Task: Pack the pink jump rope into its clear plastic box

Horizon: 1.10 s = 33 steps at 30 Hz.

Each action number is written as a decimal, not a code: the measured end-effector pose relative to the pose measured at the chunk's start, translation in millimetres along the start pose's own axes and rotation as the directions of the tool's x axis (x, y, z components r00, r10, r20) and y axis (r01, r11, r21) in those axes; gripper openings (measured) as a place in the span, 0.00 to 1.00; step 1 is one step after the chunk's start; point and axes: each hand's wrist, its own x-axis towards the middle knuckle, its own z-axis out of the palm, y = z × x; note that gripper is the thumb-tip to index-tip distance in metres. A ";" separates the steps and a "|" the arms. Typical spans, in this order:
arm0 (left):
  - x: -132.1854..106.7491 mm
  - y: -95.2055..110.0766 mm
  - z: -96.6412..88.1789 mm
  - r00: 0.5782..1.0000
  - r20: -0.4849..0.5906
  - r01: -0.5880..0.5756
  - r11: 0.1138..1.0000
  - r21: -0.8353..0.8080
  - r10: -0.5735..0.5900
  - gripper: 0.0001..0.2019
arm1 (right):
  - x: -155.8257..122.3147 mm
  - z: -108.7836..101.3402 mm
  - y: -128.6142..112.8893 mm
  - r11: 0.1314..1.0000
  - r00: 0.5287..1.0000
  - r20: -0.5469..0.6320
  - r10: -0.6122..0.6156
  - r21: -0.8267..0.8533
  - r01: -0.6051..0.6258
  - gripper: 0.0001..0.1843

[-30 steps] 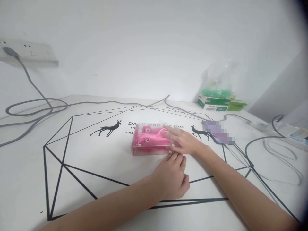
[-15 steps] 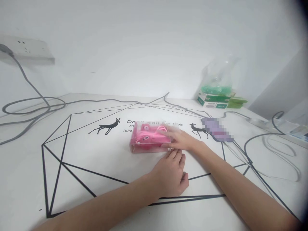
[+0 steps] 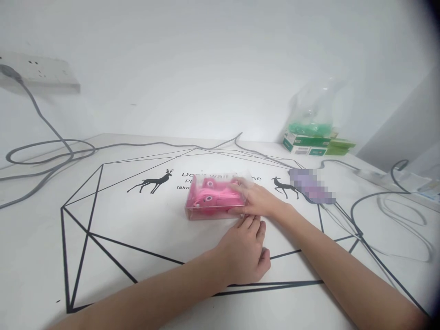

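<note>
The pink corded item (image 3: 210, 201) lies packed inside the clear plastic box (image 3: 191, 211) mid-table (image 3: 151, 220), none seen outside. The right hand (image 3: 252, 197) spreads at its right end; the left hand (image 3: 244, 247) curls nearer. Whether either grips, I cannot tell.

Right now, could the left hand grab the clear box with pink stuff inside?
Probably yes: the left hand is just in front of the clear box, whose left end looks free. The right hand is at its right end.
</note>
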 end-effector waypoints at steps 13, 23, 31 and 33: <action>-2.2 -0.7 3.4 0.999 0.033 0.014 0.999 -0.046 -0.012 0.30 | 0.6 1.7 13.5 0.997 0.997 -0.006 -0.078 -0.015 0.078 0.32; -0.6 -1.6 2.4 1.000 0.027 0.003 1.000 -0.023 -0.002 0.29 | -4.2 -12.3 11.3 0.999 0.999 0.023 -0.027 -0.041 0.028 0.29; -0.4 -0.3 0.7 1.000 0.016 -0.002 1.000 -0.008 0.002 0.29 | 0.6 -2.9 0.8 0.999 0.999 0.036 0.030 0.022 -0.031 0.39; -0.2 -0.1 0.8 1.000 0.018 -0.002 1.000 -0.016 0.002 0.29 | 2.7 -0.8 -2.1 0.998 0.998 0.034 0.056 0.002 -0.056 0.39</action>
